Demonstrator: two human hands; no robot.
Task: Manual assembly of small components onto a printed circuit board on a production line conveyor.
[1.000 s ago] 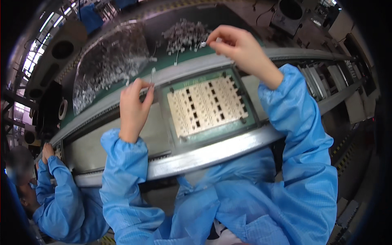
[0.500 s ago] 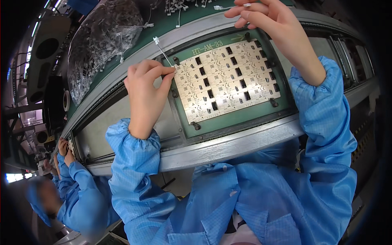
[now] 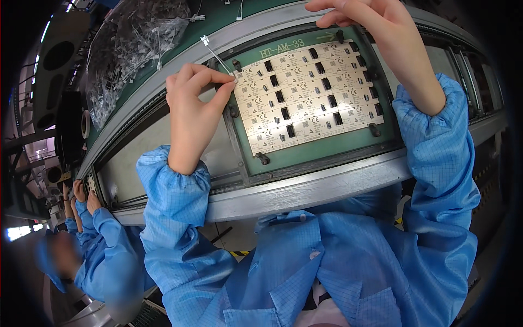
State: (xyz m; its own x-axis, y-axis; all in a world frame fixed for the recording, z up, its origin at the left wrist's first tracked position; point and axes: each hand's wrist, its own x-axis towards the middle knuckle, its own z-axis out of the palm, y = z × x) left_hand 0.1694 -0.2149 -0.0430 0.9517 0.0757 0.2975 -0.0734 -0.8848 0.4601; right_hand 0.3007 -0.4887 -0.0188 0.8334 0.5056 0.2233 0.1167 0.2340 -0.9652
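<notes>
Your left hand (image 3: 194, 103), fingers arched, pinches a thin white connector-tipped wire (image 3: 205, 41) at ten o'clock on the cream rectangular circuit-board panel (image 3: 306, 102). Your right hand (image 3: 385, 31) hovers at two o'clock, fingers bent; its grip cannot be determined.

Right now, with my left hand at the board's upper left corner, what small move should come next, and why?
Perhaps press the wire gently down: your left hand pinches its lower end at the board, while its plug sticks out past the edge. I can't tell whether that end is seated.
</notes>
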